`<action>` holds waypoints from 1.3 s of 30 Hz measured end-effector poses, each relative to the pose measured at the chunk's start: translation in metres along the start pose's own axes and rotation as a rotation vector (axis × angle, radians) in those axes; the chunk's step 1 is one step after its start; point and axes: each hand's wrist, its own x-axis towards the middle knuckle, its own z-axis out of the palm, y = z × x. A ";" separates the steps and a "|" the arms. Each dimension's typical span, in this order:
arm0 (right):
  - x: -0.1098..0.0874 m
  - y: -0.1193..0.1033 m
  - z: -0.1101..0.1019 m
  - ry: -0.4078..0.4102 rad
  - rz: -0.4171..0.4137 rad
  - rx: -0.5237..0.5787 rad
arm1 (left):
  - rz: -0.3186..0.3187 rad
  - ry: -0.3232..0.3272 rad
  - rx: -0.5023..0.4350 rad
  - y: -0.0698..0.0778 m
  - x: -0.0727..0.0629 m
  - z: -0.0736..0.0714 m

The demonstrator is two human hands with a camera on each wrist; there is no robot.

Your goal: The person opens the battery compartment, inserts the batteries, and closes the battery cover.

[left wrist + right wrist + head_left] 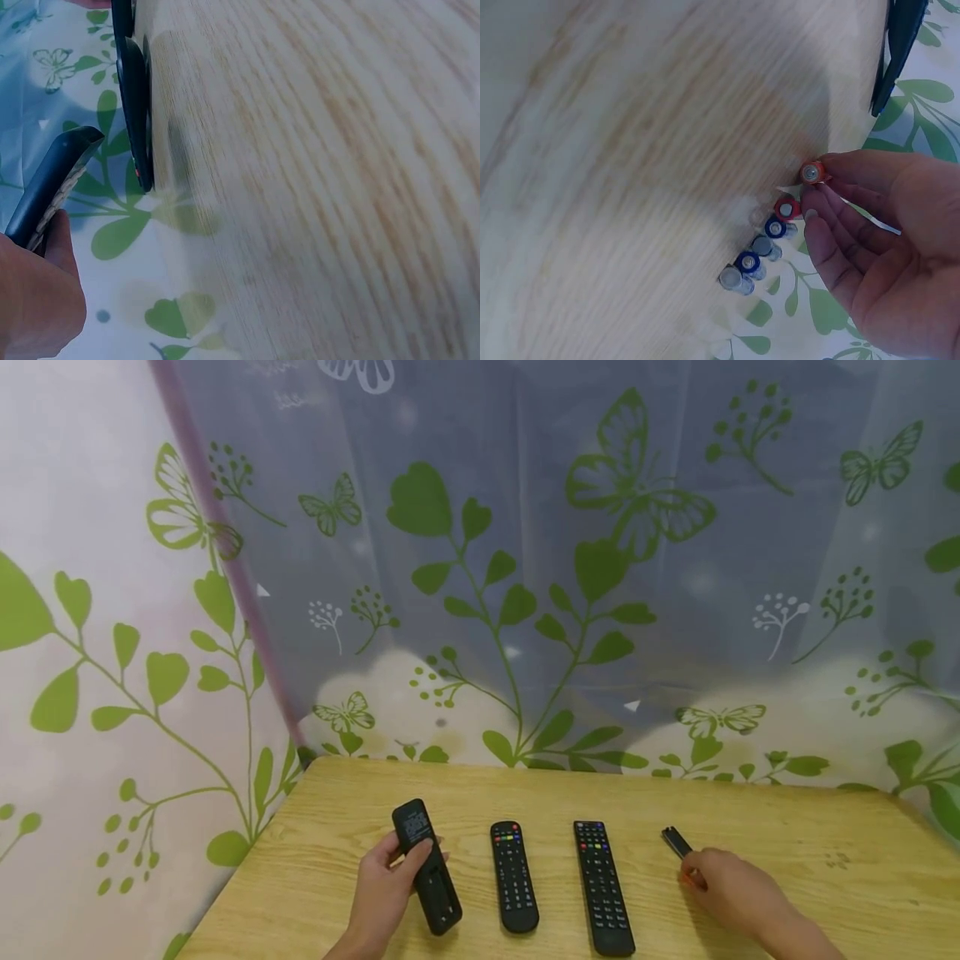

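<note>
My left hand (382, 889) holds a black remote control (416, 822) tilted above the table, its back towards me. A long battery slot lies exposed in its lower half, and a printed label sits near the top. In the left wrist view its key side (56, 202) faces the table. The right hand (738, 893) pinches an orange-ended battery (811, 173) between thumb and fingertips, low over the wood. Beside those fingertips several batteries (748, 262) with red, blue and silver ends form a row; in the head view the hand hides them. A small black cover (677, 841) lies just beyond the right fingers.
Between the hands, two more black remotes, a shorter one (514, 878) and a longer one (603, 889), lie keys up on the wooden table (817, 827). A leaf-and-butterfly patterned curtain (517, 568) hangs behind the table's back edge and along its left side.
</note>
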 end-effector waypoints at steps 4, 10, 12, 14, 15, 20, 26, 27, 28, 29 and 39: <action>0.000 -0.003 0.002 0.013 -0.008 -0.035 | 0.007 0.000 0.012 0.000 0.000 0.000; -0.002 -0.003 0.006 0.026 -0.002 -0.037 | -0.003 0.009 0.013 -0.002 -0.001 -0.001; -0.004 -0.002 0.007 0.032 0.000 -0.022 | -0.011 0.012 0.007 -0.002 -0.002 0.000; -0.006 0.000 0.007 0.045 -0.009 0.003 | -0.014 0.013 -0.002 -0.002 -0.003 0.000; -0.007 0.001 0.007 0.054 -0.017 0.020 | -0.014 0.017 -0.004 -0.002 -0.004 0.001; -0.009 0.004 0.002 0.079 -0.057 0.108 | 0.003 0.017 -0.008 -0.001 -0.004 0.002; -0.007 -0.007 -0.007 0.130 -0.047 0.175 | 0.006 0.015 -0.002 -0.001 -0.004 0.000; -0.007 -0.010 -0.009 0.149 -0.052 0.180 | 0.005 0.017 0.003 -0.001 -0.004 -0.001; -0.008 -0.013 -0.010 0.168 -0.051 0.187 | 0.005 0.020 0.006 -0.001 -0.004 -0.001; -0.009 -0.017 -0.011 0.191 -0.064 0.185 | 0.004 0.023 0.009 -0.001 -0.003 -0.001; -0.015 -0.054 -0.014 0.255 -0.129 0.222 | 0.020 0.022 0.012 0.000 -0.001 0.000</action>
